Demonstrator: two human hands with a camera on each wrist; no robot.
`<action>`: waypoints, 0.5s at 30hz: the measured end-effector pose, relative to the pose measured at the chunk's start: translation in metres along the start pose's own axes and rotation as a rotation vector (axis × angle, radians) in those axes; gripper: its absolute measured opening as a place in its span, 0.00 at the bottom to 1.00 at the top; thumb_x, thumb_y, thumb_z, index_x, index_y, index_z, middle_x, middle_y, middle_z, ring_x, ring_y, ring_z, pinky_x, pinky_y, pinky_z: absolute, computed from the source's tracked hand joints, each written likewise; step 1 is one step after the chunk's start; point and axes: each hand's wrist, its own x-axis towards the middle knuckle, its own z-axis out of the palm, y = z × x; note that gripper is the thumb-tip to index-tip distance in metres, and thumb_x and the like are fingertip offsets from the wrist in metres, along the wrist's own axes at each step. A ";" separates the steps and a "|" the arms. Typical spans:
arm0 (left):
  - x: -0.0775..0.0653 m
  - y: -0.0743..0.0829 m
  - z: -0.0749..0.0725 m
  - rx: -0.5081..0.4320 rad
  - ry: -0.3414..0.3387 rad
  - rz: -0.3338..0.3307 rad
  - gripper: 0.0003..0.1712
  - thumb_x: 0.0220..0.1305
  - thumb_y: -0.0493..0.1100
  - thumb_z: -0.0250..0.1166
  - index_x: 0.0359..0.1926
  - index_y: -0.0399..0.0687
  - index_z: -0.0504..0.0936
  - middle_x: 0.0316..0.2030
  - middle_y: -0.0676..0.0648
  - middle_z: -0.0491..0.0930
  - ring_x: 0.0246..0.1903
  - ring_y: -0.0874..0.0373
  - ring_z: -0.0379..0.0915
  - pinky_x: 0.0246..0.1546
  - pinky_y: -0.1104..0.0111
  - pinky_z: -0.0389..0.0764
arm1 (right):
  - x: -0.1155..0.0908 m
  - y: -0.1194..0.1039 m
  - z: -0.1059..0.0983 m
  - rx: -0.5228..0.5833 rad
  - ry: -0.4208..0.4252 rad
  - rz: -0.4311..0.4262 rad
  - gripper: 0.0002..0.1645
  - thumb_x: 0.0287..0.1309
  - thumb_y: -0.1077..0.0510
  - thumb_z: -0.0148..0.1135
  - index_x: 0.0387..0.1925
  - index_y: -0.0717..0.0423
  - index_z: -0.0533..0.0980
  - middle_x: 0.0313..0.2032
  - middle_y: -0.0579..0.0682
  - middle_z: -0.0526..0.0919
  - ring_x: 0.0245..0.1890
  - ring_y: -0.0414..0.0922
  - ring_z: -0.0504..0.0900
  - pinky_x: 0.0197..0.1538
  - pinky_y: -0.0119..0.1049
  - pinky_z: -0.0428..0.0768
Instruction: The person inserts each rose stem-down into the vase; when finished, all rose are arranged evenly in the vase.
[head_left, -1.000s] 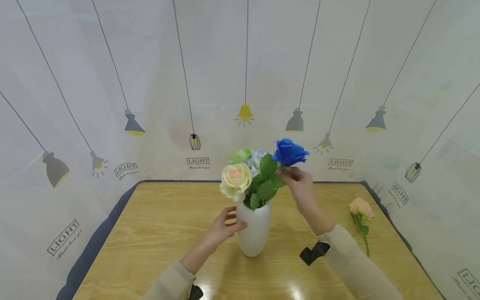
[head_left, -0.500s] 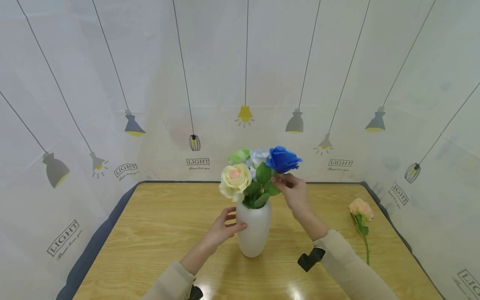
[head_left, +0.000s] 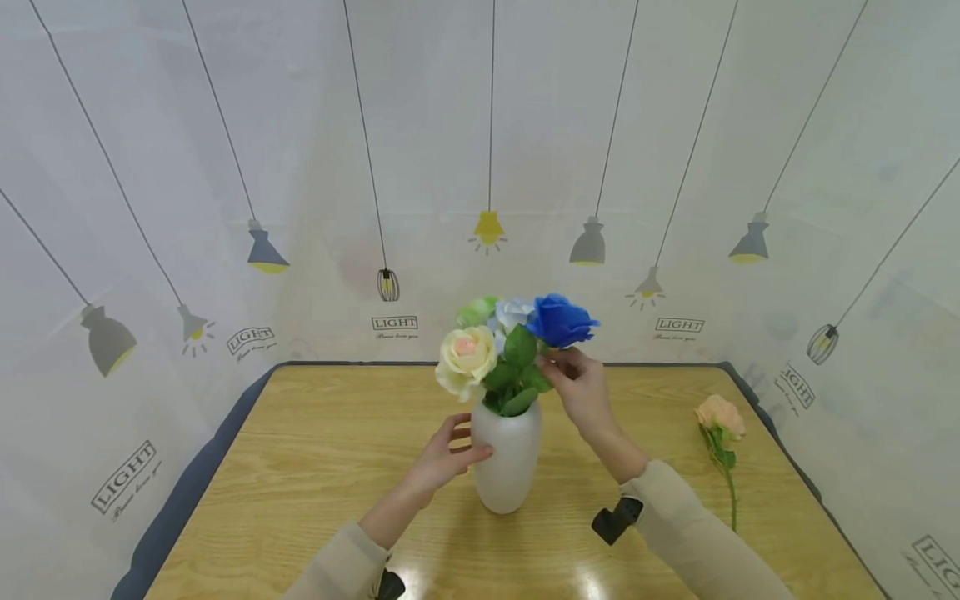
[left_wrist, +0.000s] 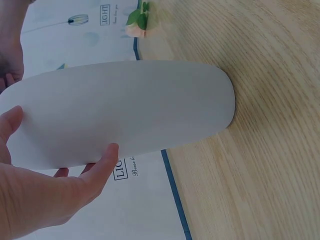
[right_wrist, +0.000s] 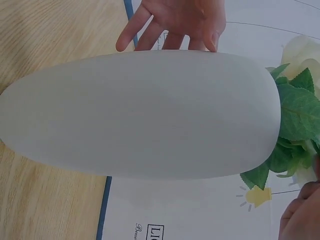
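Observation:
A white vase (head_left: 506, 462) stands upright on the wooden table, with a cream rose (head_left: 468, 357), a pale blue flower (head_left: 513, 314), a light green bloom (head_left: 477, 312) and green leaves above its mouth. My left hand (head_left: 441, 454) holds the vase from its left side, thumb on the front and fingers round the side, as the left wrist view also shows. With thumb and fingers my right hand (head_left: 581, 390) pinches the blue rose (head_left: 562, 320) just below its bloom. The rose's lower stem is hidden behind leaves and the vase rim.
A peach-coloured flower (head_left: 720, 418) with a long stem lies on the table (head_left: 315, 467) at the right. White sheeting (head_left: 420, 167) printed with hanging lamps surrounds the table, with a dark blue edge strip (head_left: 191, 492).
The blue rose and my right hand have moved down and left, closer to the other flowers. My left hand stays on the vase.

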 end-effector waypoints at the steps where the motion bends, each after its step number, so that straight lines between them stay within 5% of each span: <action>1: 0.002 -0.003 0.000 0.002 0.001 0.001 0.42 0.53 0.51 0.64 0.62 0.39 0.54 0.57 0.33 0.59 0.53 0.37 0.59 0.45 0.50 0.68 | 0.000 0.000 0.000 -0.004 -0.004 0.007 0.06 0.51 0.69 0.59 0.27 0.73 0.76 0.16 0.48 0.66 0.16 0.37 0.62 0.19 0.27 0.61; 10: 0.009 -0.014 -0.001 0.013 0.008 -0.001 0.44 0.51 0.54 0.65 0.62 0.41 0.54 0.57 0.35 0.59 0.53 0.39 0.60 0.44 0.51 0.69 | 0.000 0.001 -0.001 0.027 0.016 0.020 0.06 0.50 0.68 0.60 0.28 0.73 0.76 0.20 0.50 0.72 0.17 0.37 0.65 0.20 0.27 0.64; 15: -0.002 0.004 0.000 0.006 -0.003 0.003 0.41 0.54 0.50 0.63 0.62 0.37 0.54 0.56 0.32 0.58 0.53 0.37 0.59 0.45 0.51 0.68 | 0.003 0.012 -0.016 0.126 0.049 0.034 0.04 0.49 0.72 0.58 0.28 0.75 0.75 0.24 0.44 0.78 0.21 0.34 0.72 0.26 0.25 0.71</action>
